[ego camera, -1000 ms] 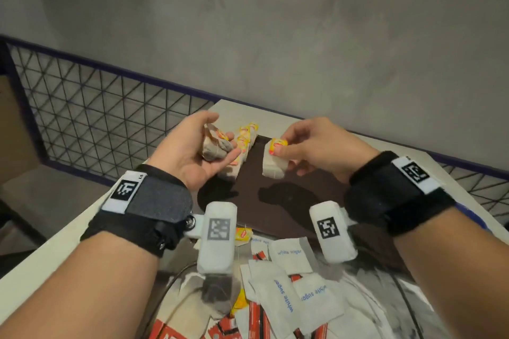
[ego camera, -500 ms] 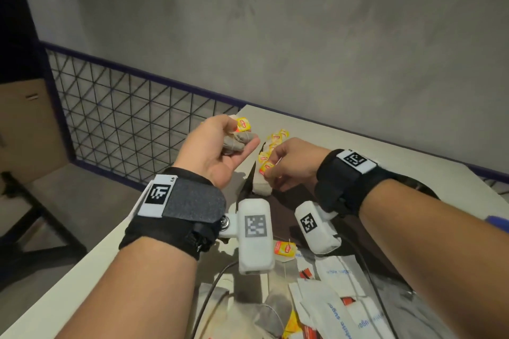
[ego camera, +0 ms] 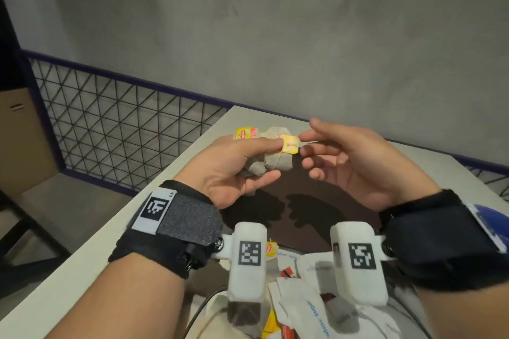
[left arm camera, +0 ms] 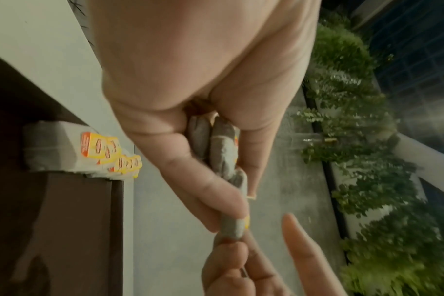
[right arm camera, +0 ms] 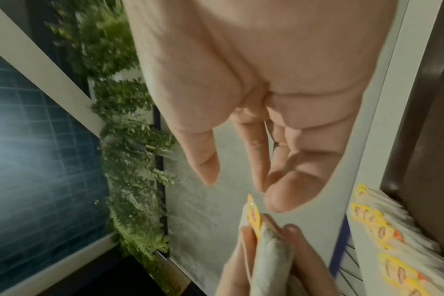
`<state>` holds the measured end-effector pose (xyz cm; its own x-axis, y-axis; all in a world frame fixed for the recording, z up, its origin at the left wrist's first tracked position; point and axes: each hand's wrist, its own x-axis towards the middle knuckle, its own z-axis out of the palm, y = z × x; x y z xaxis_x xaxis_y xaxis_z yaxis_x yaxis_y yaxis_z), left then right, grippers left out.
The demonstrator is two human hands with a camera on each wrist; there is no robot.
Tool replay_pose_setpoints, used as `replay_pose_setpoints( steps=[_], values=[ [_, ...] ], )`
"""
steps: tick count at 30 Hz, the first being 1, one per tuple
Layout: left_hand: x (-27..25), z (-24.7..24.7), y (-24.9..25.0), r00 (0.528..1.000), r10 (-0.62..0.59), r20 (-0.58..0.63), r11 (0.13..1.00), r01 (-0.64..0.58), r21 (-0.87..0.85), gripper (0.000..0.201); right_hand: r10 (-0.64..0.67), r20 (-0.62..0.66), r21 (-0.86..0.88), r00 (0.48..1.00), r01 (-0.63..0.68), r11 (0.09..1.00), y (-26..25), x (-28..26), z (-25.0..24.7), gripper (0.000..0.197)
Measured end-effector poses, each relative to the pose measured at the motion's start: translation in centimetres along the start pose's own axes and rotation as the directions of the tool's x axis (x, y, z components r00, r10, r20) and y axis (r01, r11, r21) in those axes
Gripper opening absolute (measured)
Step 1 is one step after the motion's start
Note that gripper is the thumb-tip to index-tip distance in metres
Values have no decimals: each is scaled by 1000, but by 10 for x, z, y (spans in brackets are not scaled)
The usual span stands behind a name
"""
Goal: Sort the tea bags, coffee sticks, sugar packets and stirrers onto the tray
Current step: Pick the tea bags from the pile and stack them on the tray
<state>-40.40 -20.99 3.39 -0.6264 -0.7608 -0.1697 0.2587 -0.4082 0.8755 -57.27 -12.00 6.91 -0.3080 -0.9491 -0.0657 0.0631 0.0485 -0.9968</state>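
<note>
The bunch of tea bags [ego camera: 271, 164] sits in the left hand [ego camera: 234, 170], raised above the near-left part of the dark brown tray [ego camera: 316, 217]; its fingers [ego camera: 264, 143] are curled round the bags, with a thumb pinning one yellow tag [ego camera: 289, 143] on top. The right hand [ego camera: 349, 162] is loosely spread and holds nothing, its fingertips [ego camera: 305, 150] just beside that tag; the left wrist view suggests they may be touching the bag's end, but the blur makes this uncertain.

Half a second ago the right hand was down at the row of placed tea bags [left arm camera: 89, 154] on the tray's far-left corner, setting one there; it has since come back empty to the left hand. So one more bag is sorted, and the next is probably about to be drawn from the bunch.

The row stands along the tray's far edge, at the corner nearest the table [ego camera: 91, 264] edge and the wire-mesh railing [ego camera: 118, 129]. Most of the tray surface is bare, leaving open room for the other groups. Sugar packets [ego camera: 311, 314] and red-printed sachets [ego camera: 286, 272], likely coffee sticks, lie heaped on the table near the body, partly hidden behind the wrist cameras [ego camera: 249, 259]. No stirrers can be made out.
</note>
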Motion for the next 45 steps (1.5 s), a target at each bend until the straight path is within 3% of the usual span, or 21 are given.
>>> replay_pose_setpoints(
  steps=[2,6,12,17,25,35,41,45],
  values=[
    [-4,11,-6,999,-15,51,998,12,59,22,-39,20,-23,999,39,999,-1,-12,-6,42],
    [-9,23,-14,995,4,101,996,-13,88,33,-103,43,-100,994,107,989,-2,-21,-15,26],
    [-8,31,-17,996,79,47,996,-81,27,31,-206,-41,-239,978,191,952,-3,-24,-23,16],
    [-6,31,-19,995,98,-10,995,-98,20,16,-212,-41,-176,977,201,963,-5,-26,-24,18],
    [-6,30,-21,995,94,-16,994,-93,63,20,-213,-32,53,976,215,975,-5,-21,-32,27],
    [-7,29,-21,983,154,97,969,-169,180,51,-247,-2,-107,969,246,963,0,-21,-24,18],
    [-6,27,-21,983,148,107,970,-166,178,32,-161,72,-67,984,166,984,1,-22,-26,27],
    [-4,27,-19,987,157,-28,981,-152,117,27,-168,41,-24,985,169,985,-3,-21,-31,38]
  ],
)
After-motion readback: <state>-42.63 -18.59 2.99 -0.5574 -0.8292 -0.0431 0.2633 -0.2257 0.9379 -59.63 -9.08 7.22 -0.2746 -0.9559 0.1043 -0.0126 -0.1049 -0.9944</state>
